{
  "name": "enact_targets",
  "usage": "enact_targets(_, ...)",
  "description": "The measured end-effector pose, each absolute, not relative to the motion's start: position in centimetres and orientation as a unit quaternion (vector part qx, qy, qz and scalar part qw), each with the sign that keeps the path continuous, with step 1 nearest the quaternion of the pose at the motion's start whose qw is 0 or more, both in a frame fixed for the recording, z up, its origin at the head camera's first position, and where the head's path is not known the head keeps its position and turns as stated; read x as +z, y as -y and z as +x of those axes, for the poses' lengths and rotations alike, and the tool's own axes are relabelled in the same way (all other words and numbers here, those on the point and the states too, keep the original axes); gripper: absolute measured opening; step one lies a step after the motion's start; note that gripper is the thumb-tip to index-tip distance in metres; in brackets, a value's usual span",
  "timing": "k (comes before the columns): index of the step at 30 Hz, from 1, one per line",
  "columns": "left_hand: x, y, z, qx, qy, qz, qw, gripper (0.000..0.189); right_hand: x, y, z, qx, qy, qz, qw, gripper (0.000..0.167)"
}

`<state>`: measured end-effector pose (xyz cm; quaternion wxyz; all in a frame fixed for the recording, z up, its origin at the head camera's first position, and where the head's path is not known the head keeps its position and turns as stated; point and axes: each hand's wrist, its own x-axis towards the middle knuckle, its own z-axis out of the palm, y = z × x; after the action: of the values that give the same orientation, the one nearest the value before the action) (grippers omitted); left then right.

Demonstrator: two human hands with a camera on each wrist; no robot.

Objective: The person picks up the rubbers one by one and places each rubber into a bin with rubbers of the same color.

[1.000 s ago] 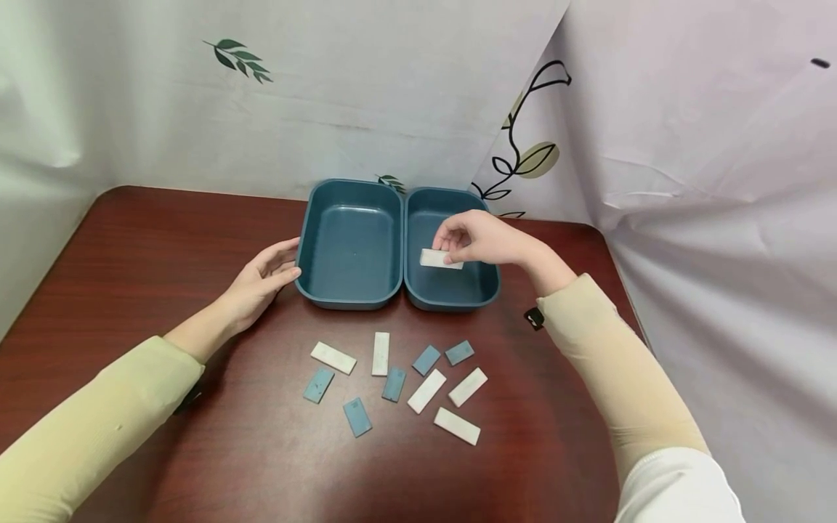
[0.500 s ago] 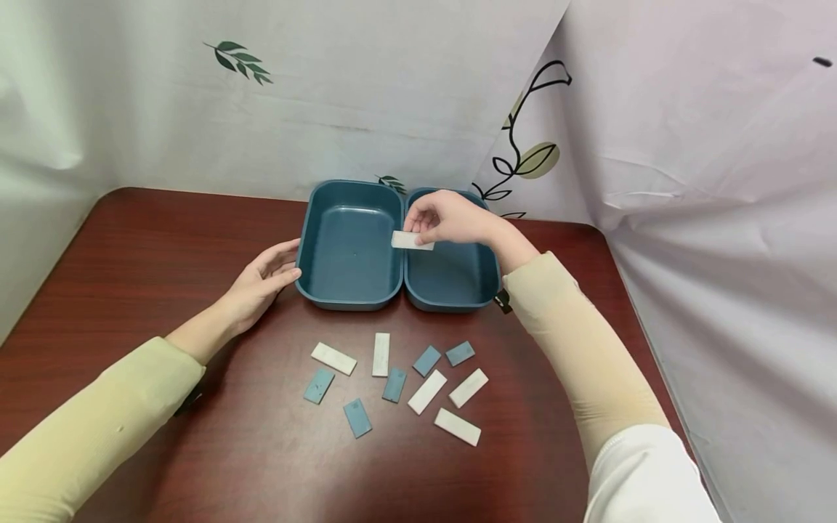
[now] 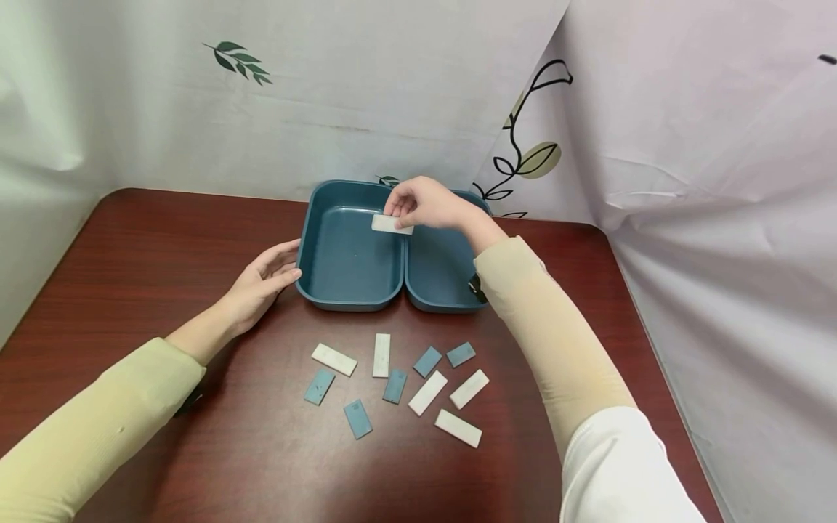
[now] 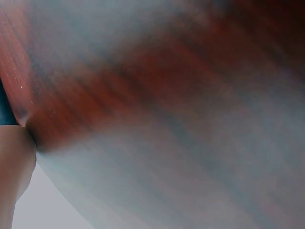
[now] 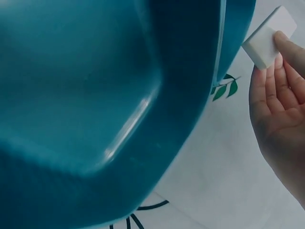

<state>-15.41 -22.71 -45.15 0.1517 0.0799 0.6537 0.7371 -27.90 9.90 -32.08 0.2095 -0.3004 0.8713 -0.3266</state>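
Note:
My right hand (image 3: 425,203) pinches a white rectangular block (image 3: 382,223) between thumb and fingers, above the inner edge of the left blue bin (image 3: 349,304). In the right wrist view the block (image 5: 271,38) shows as a thick flat slab under the thumb, with the other fingers behind it. My left hand (image 3: 258,287) rests against the outer left wall of that bin, its thumb near the rim and fingers extended along the side. The left wrist view catches only part of the hand (image 4: 14,162) and blurred wood. A second blue bin (image 3: 447,306) stands directly beside the first, partly behind my right arm.
Nearer on the brown table (image 3: 261,465) lie several white blocks, one of them upright-facing (image 3: 382,356), and several shorter blue blocks such as this blue block (image 3: 357,419). A pale curtain (image 3: 366,87) with leaf prints hangs behind the table and along its right side.
My right hand has carried the white block leftward and farther back, from over the right bin to the left bin's inner edge. The left hand has stayed in place.

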Motion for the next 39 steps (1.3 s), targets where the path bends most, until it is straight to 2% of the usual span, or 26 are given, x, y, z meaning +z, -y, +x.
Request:
enact_targets(17,-45.1,22.8,-15.0,0.738,-0.652,0.081,0.151,0.055,-34.8,-7.1,-29.4,-0.345,-0.890,-0.264,0.140,0.019)
enact_targets(39,-44.8,22.9,-14.4,0.736,-0.656,0.073,0.149,0.053,-37.7,-5.1,-30.0,-0.314,-0.896,-0.281,0.142,0.016)
